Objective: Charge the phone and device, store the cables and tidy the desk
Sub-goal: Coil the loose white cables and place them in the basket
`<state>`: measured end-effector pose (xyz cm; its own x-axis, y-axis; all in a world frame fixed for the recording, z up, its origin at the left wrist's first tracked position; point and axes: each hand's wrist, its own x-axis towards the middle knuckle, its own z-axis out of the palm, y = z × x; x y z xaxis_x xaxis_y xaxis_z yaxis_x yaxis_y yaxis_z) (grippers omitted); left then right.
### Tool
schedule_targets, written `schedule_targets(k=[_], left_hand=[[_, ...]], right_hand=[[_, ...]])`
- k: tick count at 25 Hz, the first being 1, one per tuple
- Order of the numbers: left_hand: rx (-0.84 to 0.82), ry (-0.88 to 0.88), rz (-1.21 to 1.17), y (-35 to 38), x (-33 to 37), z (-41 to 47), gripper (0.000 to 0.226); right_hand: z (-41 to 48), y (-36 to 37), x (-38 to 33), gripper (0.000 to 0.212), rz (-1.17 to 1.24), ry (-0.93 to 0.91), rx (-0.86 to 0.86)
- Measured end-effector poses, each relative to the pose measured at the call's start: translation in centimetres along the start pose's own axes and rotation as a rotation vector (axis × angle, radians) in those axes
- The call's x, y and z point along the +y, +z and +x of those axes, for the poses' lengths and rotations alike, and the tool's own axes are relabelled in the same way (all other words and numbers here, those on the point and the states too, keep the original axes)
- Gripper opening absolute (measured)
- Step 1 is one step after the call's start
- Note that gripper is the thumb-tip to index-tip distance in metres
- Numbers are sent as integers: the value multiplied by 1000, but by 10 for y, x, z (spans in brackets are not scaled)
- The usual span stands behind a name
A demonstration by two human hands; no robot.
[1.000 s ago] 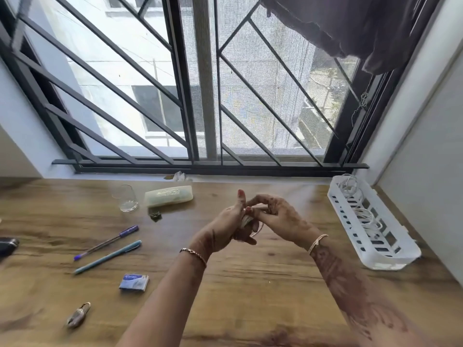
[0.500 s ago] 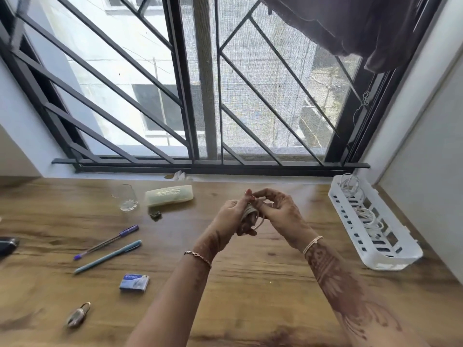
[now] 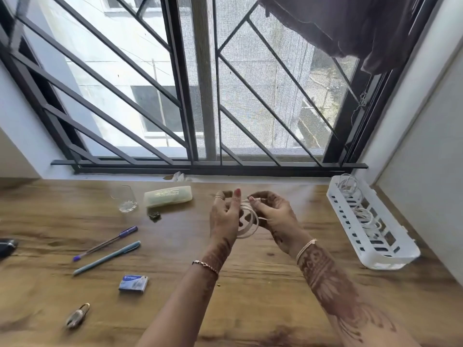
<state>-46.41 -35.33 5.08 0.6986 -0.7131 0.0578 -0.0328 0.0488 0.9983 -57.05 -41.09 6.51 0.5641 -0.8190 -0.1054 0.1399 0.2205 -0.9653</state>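
Above the middle of the wooden desk point(image 3: 263, 284) I hold a white cable point(image 3: 251, 225) wound into a small coil. My left hand point(image 3: 225, 216) grips the coil's loops from the left. My right hand point(image 3: 271, 214) pinches the cable's end at the top of the coil. A white slotted basket point(image 3: 390, 256) stands at the desk's right edge with other coiled white cables point(image 3: 350, 190) in it. A dark device point(image 3: 6, 246) shows partly at the left edge of the frame.
On the left half of the desk lie a glass point(image 3: 124, 199), a pale case point(image 3: 167, 194), two pens point(image 3: 106, 242), a small blue box point(image 3: 133, 283), a padlock point(image 3: 77, 315) and a small dark object point(image 3: 154, 216). A barred window runs behind the desk.
The hands have drawn slightly apart and the cable coil now shows as open loops between them, where it was bunched tight in the fingers before.
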Motion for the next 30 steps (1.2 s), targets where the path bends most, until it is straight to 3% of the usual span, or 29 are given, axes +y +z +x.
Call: schedule_targets(k=[3, 6, 9, 13, 22, 25, 30], left_hand=[[-95, 118, 83, -2, -1, -5, 25], [-168, 230, 231, -2, -5, -5, 11], [-228, 300, 262, -5, -9, -1, 22], [-288, 395, 345, -9, -11, 3, 41], [-122, -75, -69, 3, -15, 3, 36], [-91, -137, -12, 6, -17, 6, 31], [-183, -152, 73, 7, -18, 6, 28]], right_hand=[[1, -2, 1, 13, 218, 91, 11], [1, -8, -1, 40, 321, 62, -79], [-2, -11, -5, 63, -11, -20, -56], [-5, -11, -9, 57, -207, -82, 18], [-2, -6, 7, 48, -659, -415, 67], [-1, -7, 10, 55, -821, -501, 24], [1, -5, 15, 61, -994, -414, 112]])
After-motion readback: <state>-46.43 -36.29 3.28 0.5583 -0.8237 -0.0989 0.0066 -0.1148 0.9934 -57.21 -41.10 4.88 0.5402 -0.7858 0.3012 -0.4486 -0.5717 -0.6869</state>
